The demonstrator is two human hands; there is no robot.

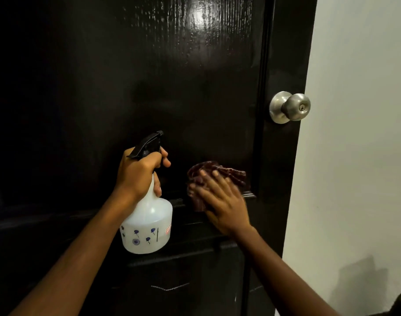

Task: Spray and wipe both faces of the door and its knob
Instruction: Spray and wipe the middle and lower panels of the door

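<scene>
A glossy black panelled door fills most of the view, with wet droplets glinting near its top. A round silver knob with a keyhole sits at the door's right edge. My left hand grips the neck of a white spray bottle with a black trigger head, held upright in front of the door. My right hand lies flat on a dark maroon cloth, pressing it against the lower corner of the upper panel, below and left of the knob.
A pale wall stands to the right of the door's edge. A faint shadow falls on the wall low at the right. The door's lower panel shows a few pale scratch marks.
</scene>
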